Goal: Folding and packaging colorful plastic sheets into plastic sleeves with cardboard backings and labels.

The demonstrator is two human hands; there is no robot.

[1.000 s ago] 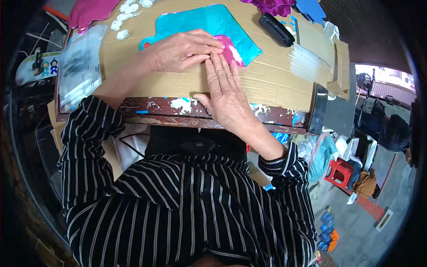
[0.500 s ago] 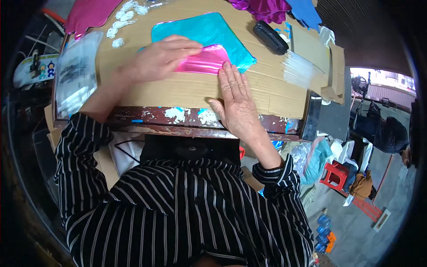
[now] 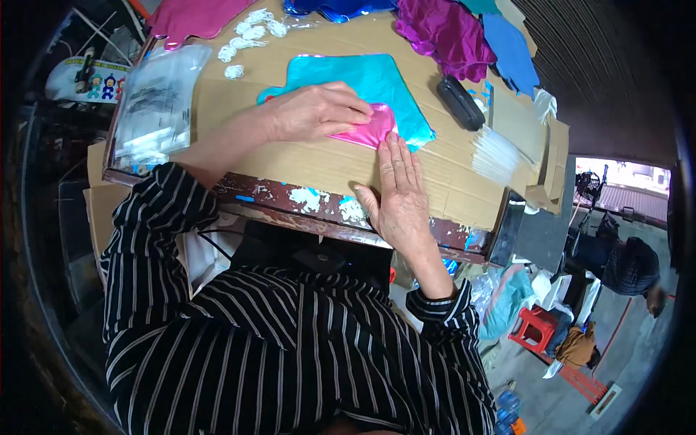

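Observation:
A flat, shiny foil balloon (image 3: 348,77) lies on the cardboard in front of me, mostly teal. At its near side is a folded pink part (image 3: 372,132). My left hand (image 3: 317,111) comes in from the left with bent fingers closed on the pink foil; its thumb and the balloon's left part are partly hidden. On the right, my right hand (image 3: 403,199) lies flat, fingers stretched out and their tips touching the pink foil's near right corner. Its thumb rests apart on the cardboard.
Clear plastic bags (image 3: 156,101) lie at left, white string bundles (image 3: 250,35) behind them. Purple foil (image 3: 446,36) and blue foil (image 3: 511,54) are at the far right. A black case (image 3: 460,104) sits near clear strips (image 3: 496,158). A red stool (image 3: 535,330) stands on the floor.
My left hand has gone from outstretched fingers over the foil to bent fingers on the pink part. The pink area showing is smaller. My right hand stays flat; the view has shifted.

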